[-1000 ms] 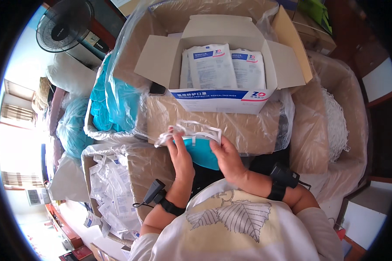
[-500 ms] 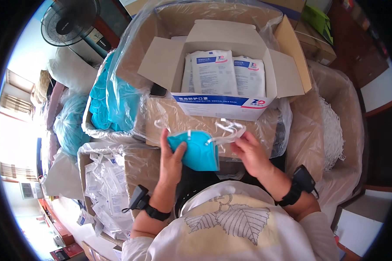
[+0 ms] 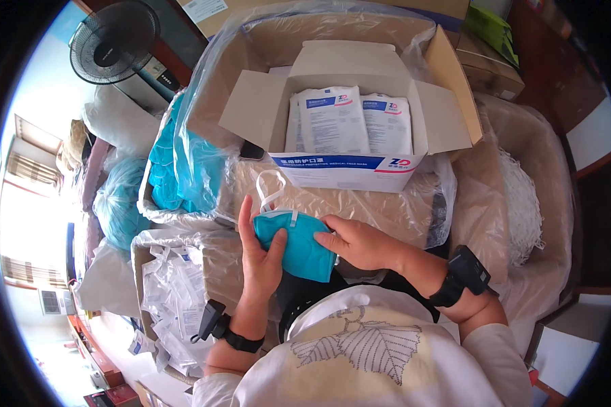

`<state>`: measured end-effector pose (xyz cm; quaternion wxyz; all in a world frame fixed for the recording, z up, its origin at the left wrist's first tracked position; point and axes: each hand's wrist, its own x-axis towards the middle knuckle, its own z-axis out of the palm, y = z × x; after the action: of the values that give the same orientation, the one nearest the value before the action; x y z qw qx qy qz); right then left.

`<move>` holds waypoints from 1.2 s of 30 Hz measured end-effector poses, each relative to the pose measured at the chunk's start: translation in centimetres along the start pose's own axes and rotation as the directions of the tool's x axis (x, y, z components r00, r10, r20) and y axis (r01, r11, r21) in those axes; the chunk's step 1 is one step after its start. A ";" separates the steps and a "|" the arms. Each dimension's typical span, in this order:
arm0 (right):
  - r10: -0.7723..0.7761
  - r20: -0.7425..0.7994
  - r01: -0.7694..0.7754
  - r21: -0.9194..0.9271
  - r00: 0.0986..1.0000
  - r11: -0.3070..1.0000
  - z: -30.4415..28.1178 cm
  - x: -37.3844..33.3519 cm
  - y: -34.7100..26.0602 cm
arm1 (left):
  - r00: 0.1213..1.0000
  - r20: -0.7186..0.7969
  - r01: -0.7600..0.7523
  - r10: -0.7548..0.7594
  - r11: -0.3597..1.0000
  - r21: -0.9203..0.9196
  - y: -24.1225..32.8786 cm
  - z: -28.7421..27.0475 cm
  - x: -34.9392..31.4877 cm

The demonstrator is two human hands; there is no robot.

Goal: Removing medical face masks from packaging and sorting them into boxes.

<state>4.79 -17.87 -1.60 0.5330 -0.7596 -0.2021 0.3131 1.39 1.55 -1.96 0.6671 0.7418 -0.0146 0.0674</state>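
Observation:
Between my two hands is a folded teal face mask (image 3: 304, 252), held in front of my lap. My left hand (image 3: 260, 259) grips its left edge, the thumb lying on the front. My right hand (image 3: 352, 241) closes on the upper right edge with the thumb on the front face; its other fingers are hidden behind. A white ear strap (image 3: 271, 184) loops up above the mask's left end. Just beyond stands an open carton (image 3: 339, 178) with white and blue sealed mask packets (image 3: 334, 122) standing in it.
At the left, a plastic-lined box holds many teal masks (image 3: 173, 173); nearer, another box holds clear and white wrappers (image 3: 176, 305). On the right, a lined box contains a heap of white straps (image 3: 516, 210). A fan (image 3: 115, 44) stands at the far left.
My right hand has left the white straps and moved left and down onto the mask's right part. A strap now stands up above the mask's left end.

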 end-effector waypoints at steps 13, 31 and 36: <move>-0.088 -0.091 0.078 -0.103 0.992 0.992 1.7 -0.7 0.7 | 0.902 -0.017 -0.387 0.431 0.827 0.407 -2.9 -2.0 -2.2; -0.310 -0.245 0.110 -0.595 0.919 0.796 5.0 2.7 2.4 | 0.933 0.295 -0.116 -0.205 0.606 0.787 -1.9 0.5 3.3; -0.336 -0.207 0.098 -0.704 0.919 0.704 6.7 5.1 2.5 | 0.927 0.277 -0.179 -0.254 0.349 0.920 -3.3 -2.1 6.9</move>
<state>3.79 -10.91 -6.79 0.2764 -0.9119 -0.3025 0.0238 8.40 4.43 -4.20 0.1088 0.9861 -0.0826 -0.0945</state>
